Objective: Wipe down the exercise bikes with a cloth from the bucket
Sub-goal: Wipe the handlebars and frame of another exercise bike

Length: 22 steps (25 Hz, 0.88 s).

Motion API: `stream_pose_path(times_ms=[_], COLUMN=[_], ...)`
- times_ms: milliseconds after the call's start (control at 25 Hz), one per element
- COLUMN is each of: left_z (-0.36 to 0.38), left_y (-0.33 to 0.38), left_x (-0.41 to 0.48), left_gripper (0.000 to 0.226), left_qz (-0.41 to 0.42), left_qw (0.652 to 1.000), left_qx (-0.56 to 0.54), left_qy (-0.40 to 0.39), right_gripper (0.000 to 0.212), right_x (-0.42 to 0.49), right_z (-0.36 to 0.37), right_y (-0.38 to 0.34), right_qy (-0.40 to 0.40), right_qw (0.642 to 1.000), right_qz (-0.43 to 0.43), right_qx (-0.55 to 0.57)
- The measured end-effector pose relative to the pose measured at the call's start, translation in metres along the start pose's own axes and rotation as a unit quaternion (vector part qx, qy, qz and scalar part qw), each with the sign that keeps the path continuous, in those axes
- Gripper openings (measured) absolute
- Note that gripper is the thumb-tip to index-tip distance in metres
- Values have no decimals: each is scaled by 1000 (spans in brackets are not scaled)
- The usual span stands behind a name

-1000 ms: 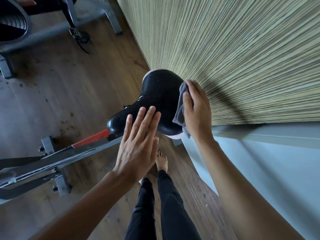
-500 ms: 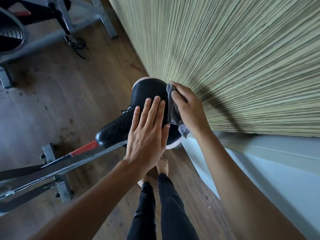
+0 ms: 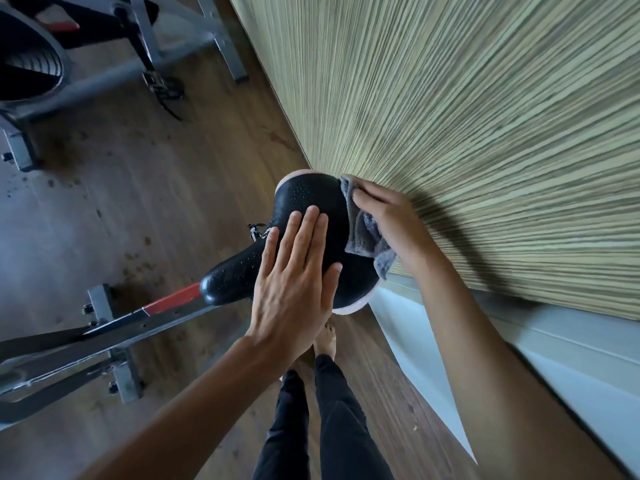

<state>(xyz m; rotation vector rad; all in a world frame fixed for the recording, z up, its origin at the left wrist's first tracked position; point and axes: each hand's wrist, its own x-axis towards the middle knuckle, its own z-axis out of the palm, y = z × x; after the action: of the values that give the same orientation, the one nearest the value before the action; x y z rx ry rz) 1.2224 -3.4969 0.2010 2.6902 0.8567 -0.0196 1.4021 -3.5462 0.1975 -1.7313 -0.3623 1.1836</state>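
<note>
Left hand [image 3: 294, 285] flat on the black saddle [image 3: 311, 199], fingers together; right hand [image 3: 391, 223] pinches the grey cloth [image 3: 363, 233] against its edge.

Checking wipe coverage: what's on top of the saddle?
Left hand lies flat on the saddle; right hand holds a grey cloth on its right edge. Surface beneath both is hidden.

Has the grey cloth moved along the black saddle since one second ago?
Yes. The cloth, gripped by the right hand, has slid up the saddle's right edge, toward its wide far rim next to the wall.
</note>
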Motion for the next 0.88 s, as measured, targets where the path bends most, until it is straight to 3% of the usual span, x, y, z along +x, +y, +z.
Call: stream_pose_path(times_ms=[160,360,520,600,680,760,880], left_z=[0,0,1,1,-1,-5,-14], left_y=[1,3,2,0,1,1,-14], left_x=[2,2,3,2,2,2,-9], left_gripper=[61,61,61,62,61,61,61], left_qz=[-19,-21,-18,-16,-15,-21,-49], left_qw=[1000,1000,1000,1000,1000,999,998], left_qx=[4,-1,6,3,-10,-23,-26], left_qy=[-3,0,-7,-3,3,10,21], right_gripper=[30,31,25,28,30,31,41], right_x=[49,43,70,69,50,25,-10], right_z=[23,13,36,28,15,17,35], right_y=[-42,-46,-70,-55,-34,-14,18], right_qy=[-73,-101,-156,-149,-92,23,161], right_qw=[975,980,952,963,983,984,927], right_qz=[-25,2,21,20,-3,-70,-175], right_qx=[-208,-173,-264,-222,-157,-162,-291])
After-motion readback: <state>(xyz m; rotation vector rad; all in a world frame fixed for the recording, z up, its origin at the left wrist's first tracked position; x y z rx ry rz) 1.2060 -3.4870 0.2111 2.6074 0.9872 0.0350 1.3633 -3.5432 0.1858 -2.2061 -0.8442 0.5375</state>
